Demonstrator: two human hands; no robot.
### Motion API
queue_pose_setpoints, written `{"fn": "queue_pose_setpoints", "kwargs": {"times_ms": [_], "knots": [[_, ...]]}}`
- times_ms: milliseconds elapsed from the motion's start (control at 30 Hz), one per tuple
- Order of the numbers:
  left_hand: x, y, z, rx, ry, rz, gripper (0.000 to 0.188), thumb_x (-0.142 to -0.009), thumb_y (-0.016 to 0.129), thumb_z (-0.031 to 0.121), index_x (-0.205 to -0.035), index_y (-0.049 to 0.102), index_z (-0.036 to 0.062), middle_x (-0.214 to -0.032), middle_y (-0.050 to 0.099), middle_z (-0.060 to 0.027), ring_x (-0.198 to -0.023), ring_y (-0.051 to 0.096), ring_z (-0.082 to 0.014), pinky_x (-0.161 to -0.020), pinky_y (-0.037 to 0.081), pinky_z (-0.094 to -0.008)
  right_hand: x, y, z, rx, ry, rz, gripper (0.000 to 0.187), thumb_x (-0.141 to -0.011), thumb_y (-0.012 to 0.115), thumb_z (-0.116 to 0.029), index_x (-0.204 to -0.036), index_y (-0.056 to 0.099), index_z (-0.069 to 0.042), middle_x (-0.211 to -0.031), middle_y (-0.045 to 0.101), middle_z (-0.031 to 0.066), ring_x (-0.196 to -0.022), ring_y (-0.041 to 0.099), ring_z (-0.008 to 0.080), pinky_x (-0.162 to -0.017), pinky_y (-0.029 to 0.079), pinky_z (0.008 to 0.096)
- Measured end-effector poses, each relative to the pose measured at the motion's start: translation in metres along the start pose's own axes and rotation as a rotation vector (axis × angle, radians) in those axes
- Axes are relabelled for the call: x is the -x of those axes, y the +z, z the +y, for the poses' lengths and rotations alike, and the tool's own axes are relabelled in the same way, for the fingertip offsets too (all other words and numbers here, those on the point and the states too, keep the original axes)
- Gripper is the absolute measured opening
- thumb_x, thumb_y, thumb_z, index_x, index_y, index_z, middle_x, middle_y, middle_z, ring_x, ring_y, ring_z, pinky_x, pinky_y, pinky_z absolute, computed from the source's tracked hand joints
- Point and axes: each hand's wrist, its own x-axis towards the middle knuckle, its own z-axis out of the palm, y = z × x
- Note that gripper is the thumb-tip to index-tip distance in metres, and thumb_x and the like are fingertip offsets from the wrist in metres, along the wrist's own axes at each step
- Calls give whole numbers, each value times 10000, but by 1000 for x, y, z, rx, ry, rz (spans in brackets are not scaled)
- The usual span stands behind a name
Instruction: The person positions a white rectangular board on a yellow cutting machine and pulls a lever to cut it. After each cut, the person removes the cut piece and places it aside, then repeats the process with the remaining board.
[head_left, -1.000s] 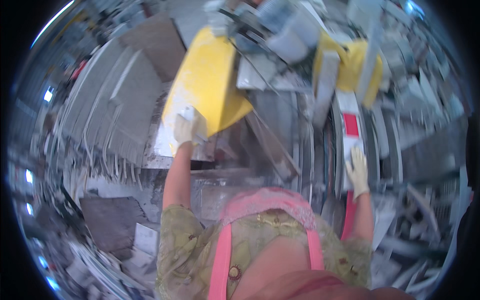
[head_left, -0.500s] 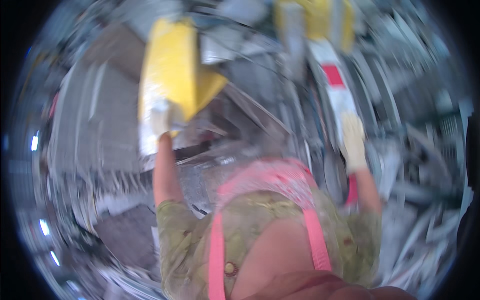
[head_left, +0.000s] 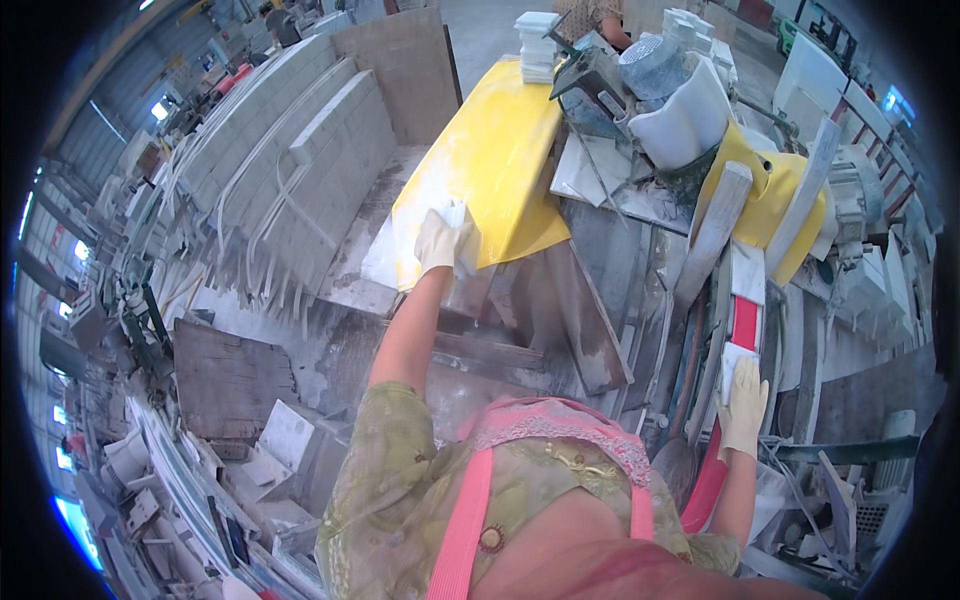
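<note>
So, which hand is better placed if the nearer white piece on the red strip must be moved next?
Probably the right hand: its gloved fingers already lie at that white piece on the red strip. The left hand is away across, at the yellow sheet's near end.

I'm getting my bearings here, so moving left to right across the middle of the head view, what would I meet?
Stacked grey slabs, gloved left hand, leaning brown board, gloved right hand.

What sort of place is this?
Probably a stone or tile workshop: pale slabs stand stacked at left, white pieces are piled at the far end of the yellow sheet, and a motor-like machine stands ahead.
</note>
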Motion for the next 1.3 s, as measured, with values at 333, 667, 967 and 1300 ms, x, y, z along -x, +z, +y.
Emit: {"fn": "queue_pose_setpoints", "kwargs": {"times_ms": [333,667,967,1300], "knots": [[4,-7,1,21,46,-58,717,-756,772,442,-1250,563,-34,-1213,659,-270,-1125,655,-406,-950,515,-453,-25,24,-15,209,45,65,885,-782,707,-108,-1563,304,4,-1591,369,212,-1486,341,346,-1212,294,458],[0,-30,-27,354,225,-350,768,-853,716,488,-1359,472,-35,-1218,652,-259,-1131,645,-403,-921,525,-462,-103,-70,-98,-981,315,-53,399,-922,689,-224,-1270,681,-28,-1034,742,90,-905,698,219,-817,532,361],[-9,1,-35,55,227,-175,1019,-900,602,635,-1533,285,-97,-1323,606,-313,-1187,618,-441,-992,493,-449,-177,-4,-424,-1731,-10,8,492,-981,652,-315,-1373,551,-36,-1168,654,114,-1079,609,176,-975,461,359],[-22,-31,-8,440,53,-480,1071,-792,724,669,-1393,401,-156,-1182,669,-310,-1118,672,-381,-928,539,-420,-193,10,-491,-1811,-487,-418,992,-825,811,-382,-1590,250,-93,-1463,470,148,-1289,528,291,-1084,473,403]]}}
